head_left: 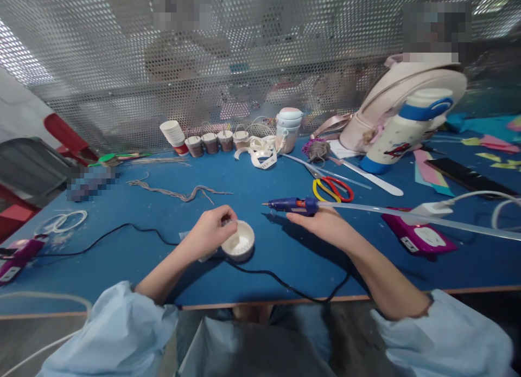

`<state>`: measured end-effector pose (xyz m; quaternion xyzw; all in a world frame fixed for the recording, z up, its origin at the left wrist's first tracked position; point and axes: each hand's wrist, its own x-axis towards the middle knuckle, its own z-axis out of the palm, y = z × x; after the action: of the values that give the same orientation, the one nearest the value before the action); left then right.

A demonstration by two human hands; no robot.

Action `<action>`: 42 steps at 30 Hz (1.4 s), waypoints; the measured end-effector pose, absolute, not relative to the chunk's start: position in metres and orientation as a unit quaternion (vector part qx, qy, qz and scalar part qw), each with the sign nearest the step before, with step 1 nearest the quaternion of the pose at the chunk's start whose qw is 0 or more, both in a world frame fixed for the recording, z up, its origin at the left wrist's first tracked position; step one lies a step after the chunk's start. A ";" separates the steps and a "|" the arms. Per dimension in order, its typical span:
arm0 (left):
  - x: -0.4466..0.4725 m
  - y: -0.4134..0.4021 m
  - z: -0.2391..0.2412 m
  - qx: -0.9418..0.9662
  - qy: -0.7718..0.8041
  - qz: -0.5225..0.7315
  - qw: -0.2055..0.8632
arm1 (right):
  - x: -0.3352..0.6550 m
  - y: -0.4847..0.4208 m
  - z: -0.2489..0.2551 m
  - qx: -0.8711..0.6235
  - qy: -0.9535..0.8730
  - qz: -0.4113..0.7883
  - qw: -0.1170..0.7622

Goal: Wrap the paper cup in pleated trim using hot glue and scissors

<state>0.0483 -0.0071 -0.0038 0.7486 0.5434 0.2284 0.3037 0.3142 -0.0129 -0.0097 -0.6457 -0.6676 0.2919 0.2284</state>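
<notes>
My left hand is closed at the near-left rim of a small white cup, its thumb and fingertips pinched there. The cup stands upright on the blue table, its inside bare to view. Whether a strand of twine is also between those fingers is too small to tell. In my right hand is a blue glue gun, its tip pointing left toward the cup but apart from it. A long clear glue stick runs out of the gun's back to the right.
Loose grey twine lies beyond my left hand. Scissors, a white knife-shaped tool, a bottle and a purple box stand or lie at right. Several wrapped cups line the back. A black cord crosses the front.
</notes>
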 end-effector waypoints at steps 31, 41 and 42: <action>0.043 -0.005 -0.017 0.735 0.521 0.292 0.322 | 0.256 -0.063 0.035 -0.497 -0.823 0.090 0.261; 0.042 -0.005 -0.020 0.741 0.511 0.302 0.314 | 0.203 -0.001 0.033 -0.495 -0.862 0.104 0.027; 0.042 -0.005 -0.019 0.743 0.508 0.302 0.315 | 0.203 0.000 0.032 -0.496 -0.862 0.103 0.028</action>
<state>0.0422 -0.0052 -0.0190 0.7426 0.5080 0.3021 0.3151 0.2027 -0.0004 0.0317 -0.4963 -0.8616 0.1028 0.0278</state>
